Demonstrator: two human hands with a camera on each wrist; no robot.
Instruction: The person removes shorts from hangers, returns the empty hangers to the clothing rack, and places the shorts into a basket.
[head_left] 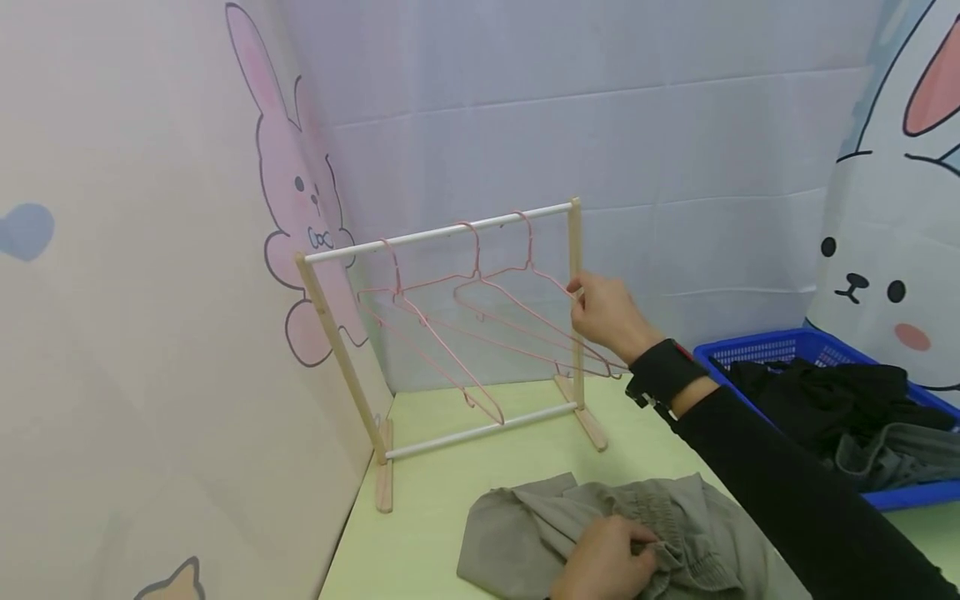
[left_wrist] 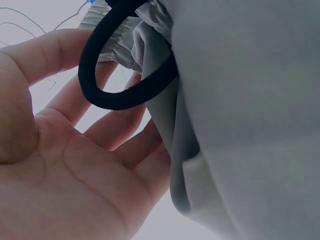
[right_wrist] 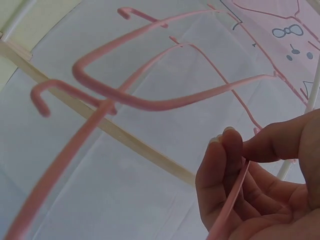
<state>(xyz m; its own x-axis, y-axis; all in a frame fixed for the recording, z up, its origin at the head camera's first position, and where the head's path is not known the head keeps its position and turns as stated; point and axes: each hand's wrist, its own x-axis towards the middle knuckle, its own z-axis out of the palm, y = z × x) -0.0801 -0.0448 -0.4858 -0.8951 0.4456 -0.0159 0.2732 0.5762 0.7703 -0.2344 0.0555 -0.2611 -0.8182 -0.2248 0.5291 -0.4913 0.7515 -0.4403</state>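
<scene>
My right hand [head_left: 606,312] is raised at the right end of the clothes rack. Thumb and fingers pinch the thin arm of a pink hanger [right_wrist: 230,204], the rightmost one on the bar. Two more pink hangers, including the left one [head_left: 442,325], hang beside it. Lower down, my left hand [head_left: 611,560] holds crumpled grey-beige pants [head_left: 498,533] on the table, by their gathered elastic waistband [head_left: 652,508]. In the left wrist view a dark cord loop [left_wrist: 120,100] hangs in front of the fingers. The tips of several left fingers are hidden behind cloth.
The wooden rack [head_left: 341,358] with white bars stands on the pale yellow table [head_left: 431,492], close to the left wall. A blue basket [head_left: 757,343] of dark and grey clothes sits at the right. White curtains with cartoon rabbits enclose the space.
</scene>
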